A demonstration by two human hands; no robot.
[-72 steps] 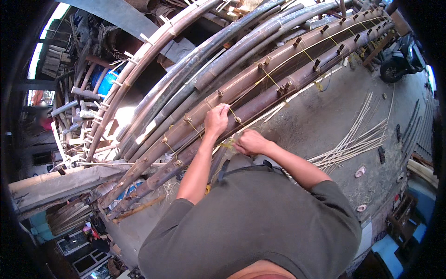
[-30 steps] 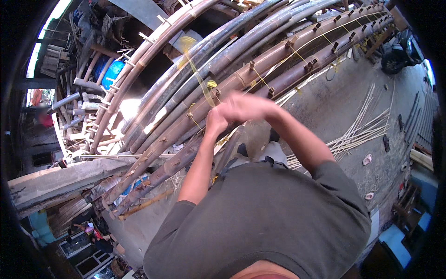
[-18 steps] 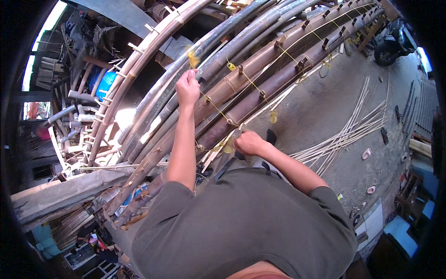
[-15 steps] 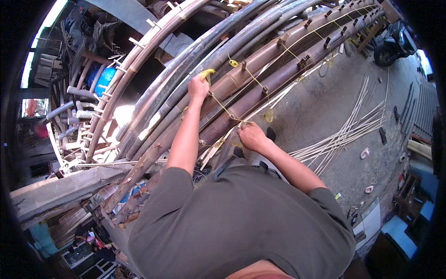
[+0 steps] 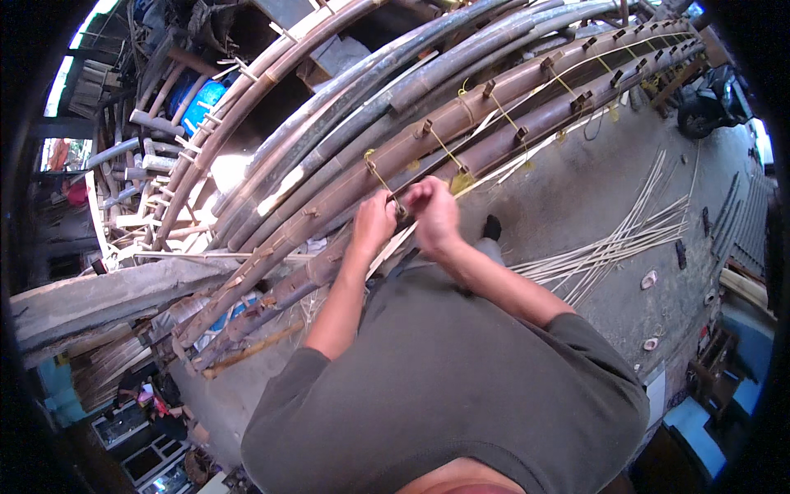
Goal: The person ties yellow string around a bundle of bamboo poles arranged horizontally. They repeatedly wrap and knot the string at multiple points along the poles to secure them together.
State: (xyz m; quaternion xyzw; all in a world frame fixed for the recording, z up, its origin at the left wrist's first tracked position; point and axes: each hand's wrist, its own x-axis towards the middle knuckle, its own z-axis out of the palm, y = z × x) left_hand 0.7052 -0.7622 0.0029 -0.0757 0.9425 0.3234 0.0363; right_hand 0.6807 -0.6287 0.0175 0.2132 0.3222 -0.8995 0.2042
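Two long brown bamboo poles lie side by side, a far pole (image 5: 462, 109) and a near pole (image 5: 492, 153), both studded with short pegs. Yellow cord (image 5: 444, 146) runs across between them at several pegs. At the near pole, my left hand (image 5: 376, 224) is closed beside a peg; what its fingers hold is hidden. A piece of yellow cord (image 5: 375, 170) stretches from the far pole down toward that hand. Just to the right, my right hand (image 5: 436, 216) is raised over the near pole, its fingers bent and smeared by motion.
Grey curved poles (image 5: 346, 76) lie beyond the pair, and a pegged curved pole (image 5: 262, 86) farther left. Thin pale strips (image 5: 613, 239) are scattered on the floor at right. A concrete ledge (image 5: 123, 292) is at left, and a motorcycle (image 5: 716, 107) stands at far right.
My left hand has come down from the far pole, where it held yellow cord, to the near pole. My right hand has risen slightly, and the hands are closer together.
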